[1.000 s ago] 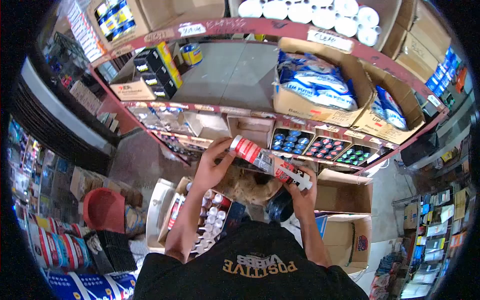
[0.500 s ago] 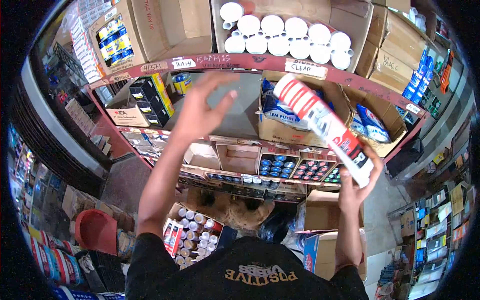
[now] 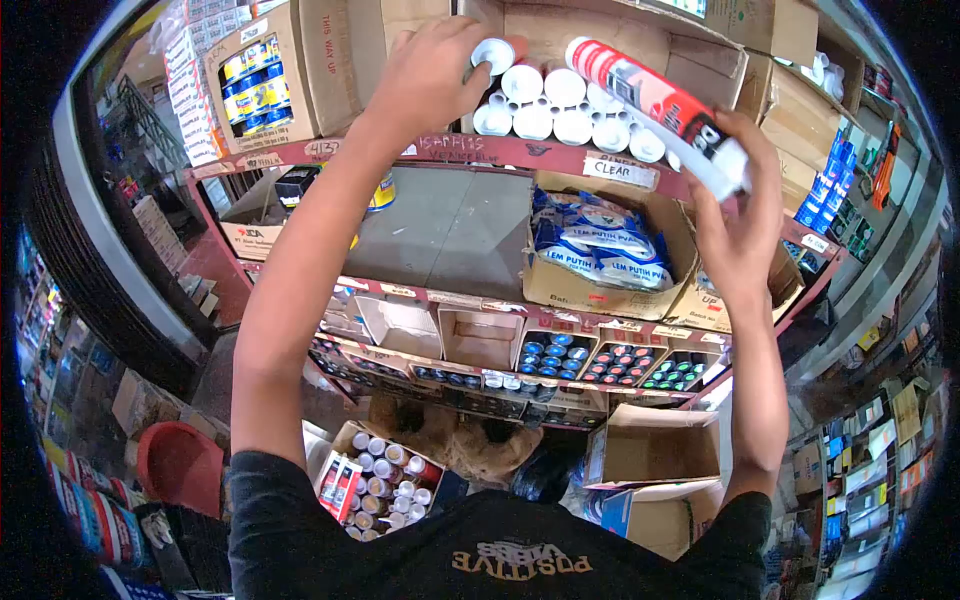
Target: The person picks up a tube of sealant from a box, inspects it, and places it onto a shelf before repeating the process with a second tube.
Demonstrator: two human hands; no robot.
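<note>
— Low in the room, nearest the black shirt (image 3: 420, 530), an open carton (image 3: 340, 447) of capped tubes (image 3: 390, 480) is standing. What are the hands doing beyond it?

— The right hand (image 3: 750, 220) is gripping the white end of a red-and-white tube (image 3: 650, 95), holding it slantwise before an upper box (image 3: 700, 60). The left hand (image 3: 430, 75) is curling half-closed at a white tube end (image 3: 492, 55) near that box's left side; I can't tell whether it's gripping.

— Which step is that?

— By my reading, the person is handling tubes at the box. Any next move is calling for a steady left hand, and clearance between the long tube and the box wall.

— And the surfaces?

— That box is sitting on a red-edged shelf (image 3: 500, 152), above a label (image 3: 615, 170) reading CLEAR. Below, a grey shelf (image 3: 440, 230) is carrying blue-and-white packets (image 3: 610, 240). Farther off, crowded racks (image 3: 880, 480) are lining the right.
</note>
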